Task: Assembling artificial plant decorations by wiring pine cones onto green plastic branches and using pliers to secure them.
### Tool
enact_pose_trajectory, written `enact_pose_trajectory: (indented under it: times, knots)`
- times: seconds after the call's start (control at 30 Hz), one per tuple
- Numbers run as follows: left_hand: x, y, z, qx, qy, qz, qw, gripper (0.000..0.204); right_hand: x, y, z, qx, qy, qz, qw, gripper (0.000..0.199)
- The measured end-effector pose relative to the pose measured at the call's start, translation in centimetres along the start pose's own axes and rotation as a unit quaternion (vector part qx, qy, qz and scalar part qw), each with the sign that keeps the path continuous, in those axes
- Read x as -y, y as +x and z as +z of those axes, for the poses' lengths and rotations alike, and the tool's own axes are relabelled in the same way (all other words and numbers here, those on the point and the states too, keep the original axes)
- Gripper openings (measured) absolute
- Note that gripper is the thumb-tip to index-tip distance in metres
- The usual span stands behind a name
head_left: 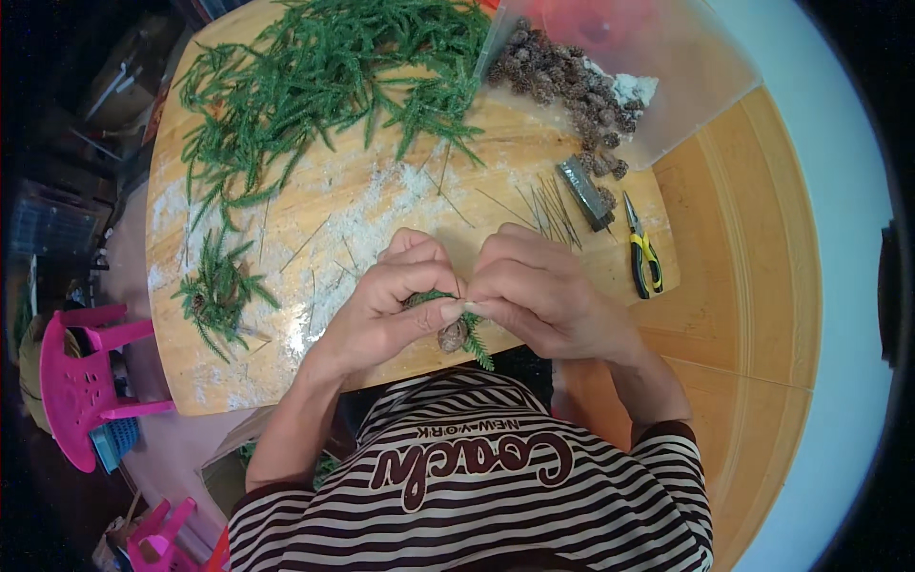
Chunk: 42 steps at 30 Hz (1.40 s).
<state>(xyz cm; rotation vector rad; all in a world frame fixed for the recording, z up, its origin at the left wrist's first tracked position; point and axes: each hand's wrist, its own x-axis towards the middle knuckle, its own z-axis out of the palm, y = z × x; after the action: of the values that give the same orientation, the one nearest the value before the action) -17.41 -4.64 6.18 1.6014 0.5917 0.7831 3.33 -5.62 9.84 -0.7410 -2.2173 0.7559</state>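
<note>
Close to the table's front edge, my left hand [391, 310] and my right hand [534, 291] meet, thumbs and forefingers pinched together. Between them is a small green pine sprig [477, 351], its needles poking out below my fingers. A brown pine cone [453, 336] hangs against the sprig, under my left thumb. Something thin, perhaps a wire, shows at the fingertips, but most of it is covered. To the left lies another green sprig bunch [221, 291] with a cone in it.
A heap of green sprigs [334, 67] covers the table's far side. Pine cones [562, 81] spill from a clear plastic bin [686, 86]. Thin wires [555, 212], a dark grey block [584, 194] and yellow-black pliers [642, 250] lie at right. White flakes dust the wooden table [381, 157]. A pink chair [86, 386] stands left.
</note>
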Motion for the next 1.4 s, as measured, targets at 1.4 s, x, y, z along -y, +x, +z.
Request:
enact_pose_trajectory:
  times: [1.4]
  knots:
    - [0.4,-1.4,0.9,-0.041,0.196,0.055,0.978,0.011,0.3,0.4,0.6,0.136,-0.134,0.01,0.982,0.006]
